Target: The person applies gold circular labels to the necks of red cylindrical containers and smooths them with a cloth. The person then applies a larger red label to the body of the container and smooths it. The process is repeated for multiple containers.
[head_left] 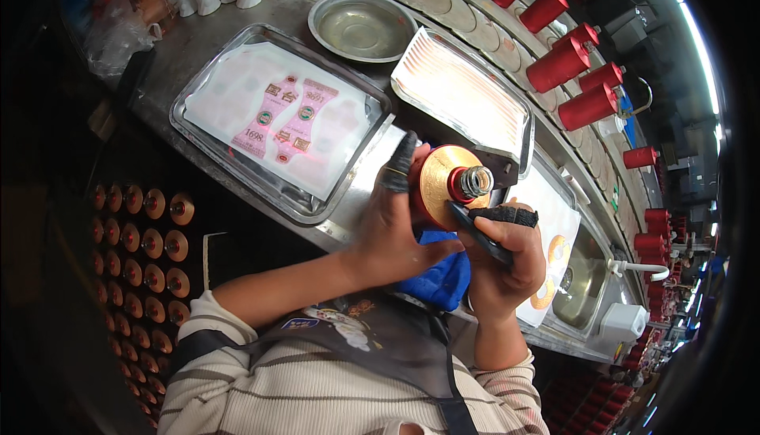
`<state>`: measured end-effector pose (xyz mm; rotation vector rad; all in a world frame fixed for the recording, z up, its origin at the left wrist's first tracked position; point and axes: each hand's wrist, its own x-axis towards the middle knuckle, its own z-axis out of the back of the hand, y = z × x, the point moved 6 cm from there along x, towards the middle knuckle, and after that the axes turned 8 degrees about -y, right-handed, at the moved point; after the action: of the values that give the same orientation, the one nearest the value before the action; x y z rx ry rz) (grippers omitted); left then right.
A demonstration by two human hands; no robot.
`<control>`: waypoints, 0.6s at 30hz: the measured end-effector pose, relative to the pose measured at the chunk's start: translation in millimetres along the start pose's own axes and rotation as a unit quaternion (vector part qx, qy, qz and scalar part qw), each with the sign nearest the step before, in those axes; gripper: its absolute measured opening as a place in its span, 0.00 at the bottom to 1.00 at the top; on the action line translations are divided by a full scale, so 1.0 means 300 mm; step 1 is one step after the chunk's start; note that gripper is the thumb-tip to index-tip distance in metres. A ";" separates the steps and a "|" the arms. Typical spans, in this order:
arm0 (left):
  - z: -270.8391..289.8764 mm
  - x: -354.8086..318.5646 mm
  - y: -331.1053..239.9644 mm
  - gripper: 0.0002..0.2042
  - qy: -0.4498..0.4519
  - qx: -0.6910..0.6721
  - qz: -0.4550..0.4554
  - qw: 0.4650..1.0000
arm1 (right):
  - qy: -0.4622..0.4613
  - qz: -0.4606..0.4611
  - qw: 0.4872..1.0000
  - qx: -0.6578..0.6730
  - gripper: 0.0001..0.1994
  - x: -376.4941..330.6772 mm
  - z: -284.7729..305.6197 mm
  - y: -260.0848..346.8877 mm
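My left hand (pixel 388 217) grips a red bottle (pixel 438 175) with a gold shoulder, its bare threaded neck tilted up toward me. My right hand (pixel 511 265) is closed around a slim dark tool (pixel 494 246) like a pen or blade, too dark to tell which; its tip meets the gold shoulder near the neck. Black wraps cover a finger on each hand. Under the bottle, between my hands, shows a blue cloth (pixel 437 277). To the left, pink decals (pixel 273 118) lie on white paper in a metal tray (pixel 176 110).
Gold ring-shaped decals (pixel 543 296) lie on white paper at right, beside a sink (pixel 590 308) with a white tap (pixel 637 269). A metal bowl (pixel 360 27) and a bright striped tray (pixel 459 79) stand beyond. Red bottles (pixel 558 63) line a conveyor; gold-topped bottles (pixel 153 241) stand at lower left.
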<state>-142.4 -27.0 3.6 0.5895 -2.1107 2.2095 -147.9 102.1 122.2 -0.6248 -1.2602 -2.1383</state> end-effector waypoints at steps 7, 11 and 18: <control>0.007 -0.023 -0.034 0.51 -0.106 0.121 -0.099 0.982 | -0.013 0.009 1.000 -0.025 0.18 -0.010 -0.007 0.010; 0.020 0.008 0.018 0.54 0.009 -0.079 0.030 0.996 | 0.001 -0.004 1.000 -0.010 0.18 -0.010 0.002 0.008; 0.024 0.022 0.039 0.53 0.027 -0.077 -0.060 0.995 | -0.005 -0.022 1.000 -0.005 0.16 -0.015 -0.013 0.015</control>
<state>-150.1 -36.6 -5.6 0.6198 -2.1332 1.9569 -141.9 98.0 120.5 -0.6178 -1.2797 -2.1813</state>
